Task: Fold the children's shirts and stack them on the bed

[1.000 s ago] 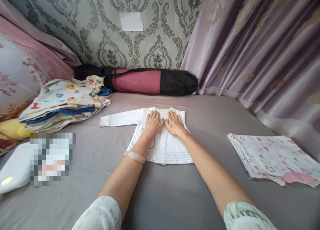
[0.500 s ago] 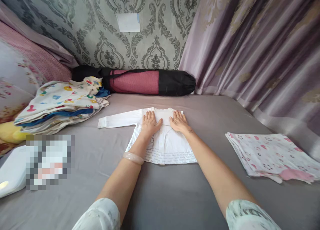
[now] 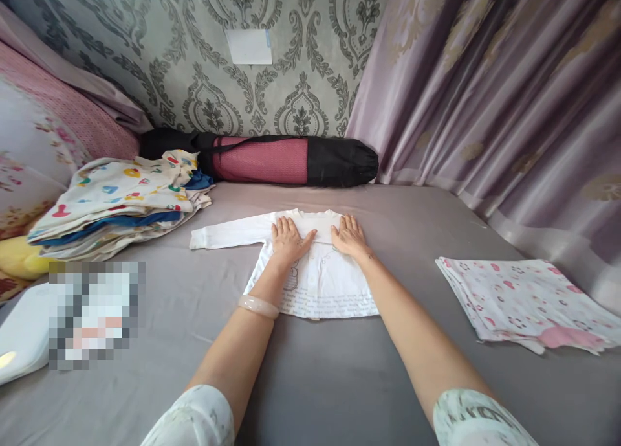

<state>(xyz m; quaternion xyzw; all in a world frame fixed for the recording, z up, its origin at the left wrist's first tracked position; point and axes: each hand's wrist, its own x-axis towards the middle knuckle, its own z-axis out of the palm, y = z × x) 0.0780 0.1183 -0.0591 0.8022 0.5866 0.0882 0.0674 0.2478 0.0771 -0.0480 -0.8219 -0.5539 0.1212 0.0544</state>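
Note:
A small white long-sleeved shirt (image 3: 320,281) with a printed hem lies on the grey bed sheet (image 3: 330,375). One sleeve stretches out to the left; the other is folded across the chest, below the neckline. My left hand (image 3: 290,239) rests flat on the shirt's left shoulder area, fingers out and thumb pointing inward. Flat on the right shoulder area is my right hand (image 3: 349,237), its fingers also stretched out. Neither hand grips the cloth. Parts of the shoulders are hidden beneath my palms.
To the left sits a stack of folded clothes (image 3: 121,190), with a white device (image 3: 29,323) and a blurred-out item nearer me. Folded pink-patterned cloth (image 3: 524,297) lies at right. A black-and-pink rolled bag (image 3: 262,160) lines the wall, and a curtain (image 3: 451,90) hangs at right.
Both hands have slid slightly apart over the shirt, the right one a little to the right. The shirt stays in place.

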